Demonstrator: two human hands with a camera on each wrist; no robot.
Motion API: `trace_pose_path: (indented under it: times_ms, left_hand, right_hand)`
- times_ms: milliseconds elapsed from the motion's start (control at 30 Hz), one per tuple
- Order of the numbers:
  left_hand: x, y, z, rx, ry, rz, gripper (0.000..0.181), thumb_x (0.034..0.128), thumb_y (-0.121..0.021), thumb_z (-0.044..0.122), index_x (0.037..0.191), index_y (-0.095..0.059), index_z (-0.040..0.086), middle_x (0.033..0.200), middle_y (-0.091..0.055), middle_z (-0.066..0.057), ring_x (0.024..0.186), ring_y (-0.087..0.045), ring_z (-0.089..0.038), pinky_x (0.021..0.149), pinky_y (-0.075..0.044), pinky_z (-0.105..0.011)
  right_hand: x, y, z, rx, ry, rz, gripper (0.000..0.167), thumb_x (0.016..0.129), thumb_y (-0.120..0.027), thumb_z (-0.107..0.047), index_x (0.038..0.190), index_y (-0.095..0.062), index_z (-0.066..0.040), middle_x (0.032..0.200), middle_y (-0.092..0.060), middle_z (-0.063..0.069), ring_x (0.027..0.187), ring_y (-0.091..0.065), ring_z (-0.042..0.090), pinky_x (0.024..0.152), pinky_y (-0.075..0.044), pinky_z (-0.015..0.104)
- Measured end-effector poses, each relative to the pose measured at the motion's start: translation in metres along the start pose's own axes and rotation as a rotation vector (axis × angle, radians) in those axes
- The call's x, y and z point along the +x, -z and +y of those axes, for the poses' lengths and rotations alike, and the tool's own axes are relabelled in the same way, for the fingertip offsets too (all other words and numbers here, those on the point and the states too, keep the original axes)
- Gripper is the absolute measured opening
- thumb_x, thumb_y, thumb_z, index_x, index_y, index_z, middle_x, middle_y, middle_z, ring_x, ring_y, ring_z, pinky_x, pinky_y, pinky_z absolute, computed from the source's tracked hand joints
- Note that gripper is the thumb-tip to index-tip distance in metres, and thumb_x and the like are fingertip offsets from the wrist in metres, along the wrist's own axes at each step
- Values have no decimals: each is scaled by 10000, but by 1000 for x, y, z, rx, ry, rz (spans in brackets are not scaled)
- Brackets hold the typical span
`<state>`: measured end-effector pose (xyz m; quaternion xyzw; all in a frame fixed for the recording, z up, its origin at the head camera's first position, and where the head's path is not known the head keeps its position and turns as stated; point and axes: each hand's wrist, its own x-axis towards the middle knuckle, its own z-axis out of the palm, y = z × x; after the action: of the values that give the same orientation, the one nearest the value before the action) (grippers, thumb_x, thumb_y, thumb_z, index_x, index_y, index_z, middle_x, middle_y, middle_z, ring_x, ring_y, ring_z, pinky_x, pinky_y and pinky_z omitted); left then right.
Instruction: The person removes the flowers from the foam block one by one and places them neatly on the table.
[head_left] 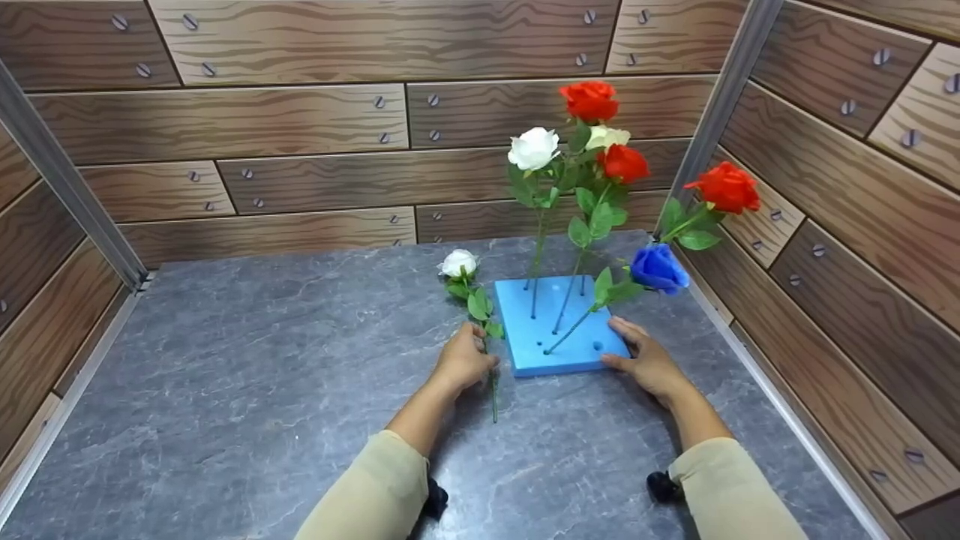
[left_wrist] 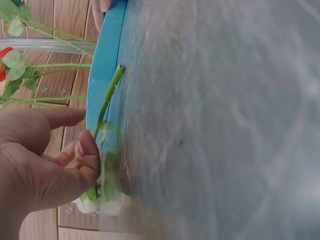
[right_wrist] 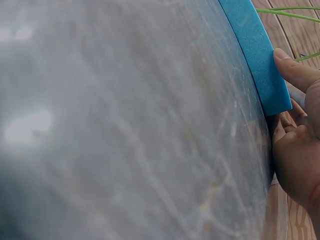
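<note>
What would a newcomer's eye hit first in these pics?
Probably the three vivid red roses rising above the blue block, one leaning far out to the right. Then the blue rose, slanting right from the block's near side. After that, the lone white rose on the grey table left of the block, with the left hand at its stem.

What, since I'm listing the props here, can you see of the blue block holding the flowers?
The blue block is a flat, roughly square slab with a matte, foam-like look. Holes dot its top: some hold flower stems, while others toward its near side look empty. It lies flat on the grey marbled tabletop, and the right hand touches its right edge.
</note>
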<state>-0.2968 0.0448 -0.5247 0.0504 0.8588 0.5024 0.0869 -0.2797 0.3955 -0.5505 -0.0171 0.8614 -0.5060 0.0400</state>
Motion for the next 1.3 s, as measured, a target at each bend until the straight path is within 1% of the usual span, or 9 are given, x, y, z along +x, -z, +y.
trace_pose_path:
  times_ms: [233,333,500,600,700,800,933,1100,1300]
  left_hand:
    - [3,-13,9,-16,-149,10,343,945,-753,14,1266,-631,32,1258,-672,-176,1170,-692,-334,1021,-614,-465]
    - [4,-19,14,-33,-194,13,306,944,-746,-4,1232,-654,41,1267,-684,-180,1153,-712,-333,1011,-626,-465]
    - [3,-30,22,-61,-198,-6,263,967,-735,6,1216,-675,67,1294,-726,-141,1158,-721,-303,979,-641,-424]
    - [1,-37,26,-45,-196,-20,235,986,-731,31,1210,-683,81,1279,-744,-114,1151,-729,-277,967,-644,-397]
    - [0,-45,31,-22,-214,-28,226,1004,-732,57,1225,-691,79,1274,-754,-108,1154,-733,-263,965,-642,-379]
    - [1,-52,36,-13,-230,-34,234,1025,-726,81,1256,-696,91,1295,-751,-94,1194,-727,-258,1003,-634,-363]
    - [4,-62,44,-53,-239,-53,254,1048,-711,90,1301,-693,82,1331,-736,-98,1262,-704,-271,1072,-614,-353]
    - [10,-71,43,-127,-255,-76,232,1049,-704,64,1281,-704,79,1328,-741,-119,1283,-705,-291,1070,-617,-345]
    - [13,-77,40,-162,-258,-79,256,1057,-686,48,1309,-719,77,1332,-762,-98,1267,-720,-277,1043,-624,-330]
  right_hand:
    - [0,-1,2,0,-3,-1,819,1019,-775,-176,1698,-332,-61,1813,-198,184,1680,-182,444,1376,-236,548]
    - [0,-2,1,3,0,0,830,1012,-784,-191,1696,-333,-59,1813,-202,180,1685,-165,440,1389,-205,553]
    - [-1,-2,-3,-1,7,3,839,1002,-799,-220,1690,-348,-55,1808,-219,181,1691,-145,434,1399,-172,564]
    - [-1,-2,-5,-2,9,1,837,1002,-799,-224,1689,-352,-56,1807,-222,182,1689,-149,437,1395,-185,566]
    - [-2,-2,-6,-3,7,-1,834,1002,-798,-220,1689,-353,-60,1808,-222,180,1688,-157,436,1391,-203,562]
    - [-2,-1,-7,3,4,-5,829,1007,-791,-209,1691,-347,-60,1810,-212,179,1688,-159,433,1390,-211,553]
    - [-1,-1,-4,12,-9,-2,818,1011,-787,-202,1692,-352,-74,1816,-208,159,1693,-153,417,1397,-202,529]
    - [-1,0,0,1,-21,8,823,1006,-796,-234,1693,-363,-99,1818,-215,136,1693,-176,401,1390,-228,508]
    - [-2,0,-1,2,-4,7,815,1015,-787,-219,1694,-356,-84,1815,-203,171,1682,-191,429,1386,-238,544]
